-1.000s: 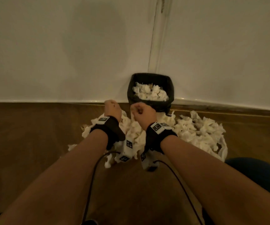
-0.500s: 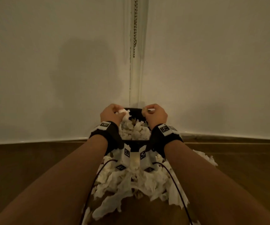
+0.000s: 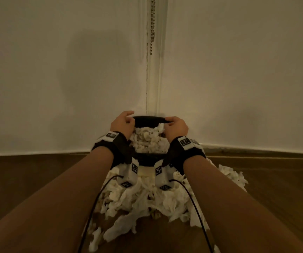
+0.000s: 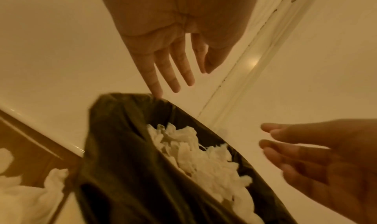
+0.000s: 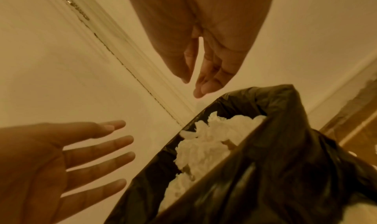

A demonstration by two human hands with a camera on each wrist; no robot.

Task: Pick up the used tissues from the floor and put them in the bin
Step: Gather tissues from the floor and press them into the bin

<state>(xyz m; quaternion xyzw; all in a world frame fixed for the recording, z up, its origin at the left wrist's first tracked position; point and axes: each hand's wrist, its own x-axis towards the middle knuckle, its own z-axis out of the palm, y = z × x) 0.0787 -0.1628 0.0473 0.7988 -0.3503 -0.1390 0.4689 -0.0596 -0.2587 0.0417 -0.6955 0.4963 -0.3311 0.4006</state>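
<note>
The bin (image 3: 148,119), lined with a black bag, stands in the room corner and is heaped with white tissues (image 3: 149,141). My left hand (image 3: 122,123) and right hand (image 3: 175,126) hover over its left and right rims. In the left wrist view the left hand (image 4: 173,69) has straight, spread fingers and holds nothing; its little fingertip touches the bag's rim (image 4: 130,98). In the right wrist view the right hand (image 5: 204,66) is likewise extended and empty above the bin (image 5: 275,146). A pile of tissues (image 3: 128,198) lies on the floor in front of the bin.
Two pale walls meet behind the bin, with a bead chain (image 3: 152,24) hanging in the corner. Dark wooden floor (image 3: 28,179) spreads to both sides. Black cables (image 3: 94,203) trail from my wrist cameras across the tissue pile.
Both hands rose from the floor pile clutching tissues, reached over the bin, then straightened their fingers; the tissues now lie in the bin. The head view tilted up.
</note>
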